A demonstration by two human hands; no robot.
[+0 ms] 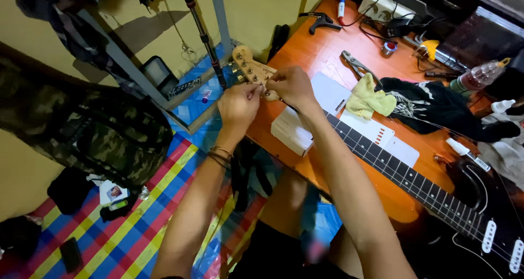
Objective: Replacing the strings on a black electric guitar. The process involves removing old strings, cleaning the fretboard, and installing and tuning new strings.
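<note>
A black electric guitar with white pickups [480, 224] lies flat across the orange wooden bench [311, 52]. Its dark fretted neck [393, 167] runs diagonally to the pale wooden headstock with metal tuners [248, 66], which sticks out over the bench edge.

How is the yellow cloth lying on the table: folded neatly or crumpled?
Crumpled. The yellow cloth sits bunched in uneven folds on the orange table, beside the pliers.
</note>
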